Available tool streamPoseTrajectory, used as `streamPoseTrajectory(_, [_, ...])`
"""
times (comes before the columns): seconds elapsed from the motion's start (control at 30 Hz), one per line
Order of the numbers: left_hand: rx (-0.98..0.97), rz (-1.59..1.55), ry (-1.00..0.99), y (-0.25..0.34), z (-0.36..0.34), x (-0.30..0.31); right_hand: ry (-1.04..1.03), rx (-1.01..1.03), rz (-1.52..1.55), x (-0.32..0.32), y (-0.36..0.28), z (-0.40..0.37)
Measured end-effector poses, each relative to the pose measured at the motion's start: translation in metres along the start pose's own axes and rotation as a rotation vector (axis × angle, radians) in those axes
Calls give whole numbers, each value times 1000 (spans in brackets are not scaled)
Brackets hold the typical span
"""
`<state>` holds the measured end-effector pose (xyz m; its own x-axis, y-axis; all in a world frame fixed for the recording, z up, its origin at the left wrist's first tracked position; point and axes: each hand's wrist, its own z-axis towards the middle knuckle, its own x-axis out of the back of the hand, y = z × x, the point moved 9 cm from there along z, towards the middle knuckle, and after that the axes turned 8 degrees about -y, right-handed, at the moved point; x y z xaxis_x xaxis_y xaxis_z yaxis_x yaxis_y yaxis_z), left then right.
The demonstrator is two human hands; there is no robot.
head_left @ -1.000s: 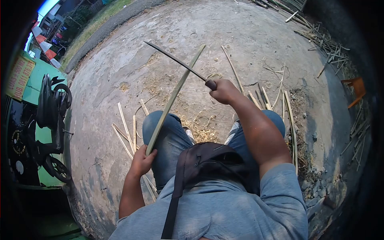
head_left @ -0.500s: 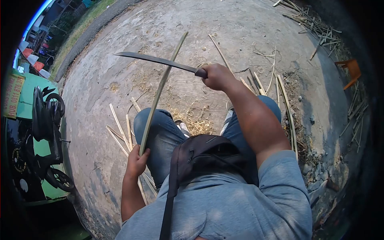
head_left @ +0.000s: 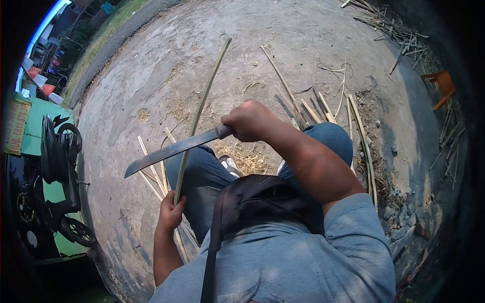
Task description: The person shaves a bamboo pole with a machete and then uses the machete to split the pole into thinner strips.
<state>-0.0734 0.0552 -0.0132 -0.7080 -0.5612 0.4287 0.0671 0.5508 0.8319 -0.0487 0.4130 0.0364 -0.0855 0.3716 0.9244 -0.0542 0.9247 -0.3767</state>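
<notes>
My right hand (head_left: 251,121) is wrapped round the dark handle of a machete (head_left: 172,150), whose blade points left and slightly toward me. The blade crosses over a long bamboo strip (head_left: 203,98) not far above my left hand (head_left: 172,210). That hand grips the strip near its lower end, fingers closed round it beside my left knee. From there the strip slants up and away over the ground, its far end raised toward the top of the view. Pale shavings (head_left: 247,159) lie between my feet.
More bamboo strips (head_left: 150,164) lie by my left leg, and others (head_left: 361,139) by my right. A stack of strips (head_left: 394,33) and an orange chair (head_left: 442,88) stand far right. A motorcycle (head_left: 61,171) is parked at left. A black bag (head_left: 268,202) rests on my lap.
My right hand has drawn the machete back toward me and left, so the blade now crosses the strip much nearer my left hand. The left hand's grip stays nearly in place.
</notes>
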Motion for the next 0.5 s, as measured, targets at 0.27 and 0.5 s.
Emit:
streamPoseTrajectory(0.27, [11,-49,-31,11,-20,5,405,-431,368,26,118,-22])
streamPoseTrajectory(0.5, [-53,-32,26,7,-37,15,654,-473,540,67,113,-50])
